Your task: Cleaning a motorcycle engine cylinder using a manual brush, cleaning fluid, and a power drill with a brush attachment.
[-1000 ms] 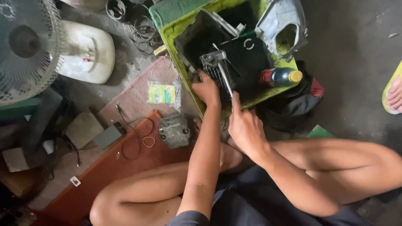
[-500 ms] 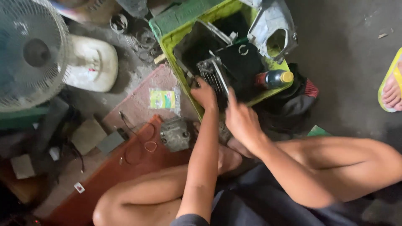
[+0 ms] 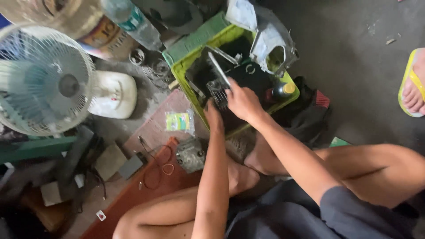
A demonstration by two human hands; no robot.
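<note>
- Hands are working inside a yellow-green plastic tub (image 3: 290, 95) on the floor, in front of the seated person's folded legs.
- Right hand (image 3: 241, 102) is closing its fingers around a finned metal part (image 3: 218, 88), which is lying over the tub's dark contents.
- Long axis of a thin metal strip (image 3: 219, 69) is running up and to the left, away from the right knuckles.
- Left hand (image 3: 214, 118) is sitting just below the part, near the tub's front wall; whether its fingers are gripping or only steadying, I cannot tell.
- Right hand is nearer the part's upper end.
- Beside the tub, a dark bottle with a yellow cap (image 3: 282, 90), a small grey motor casing (image 3: 191, 155) and a white table fan (image 3: 48, 82) are standing by.
</note>
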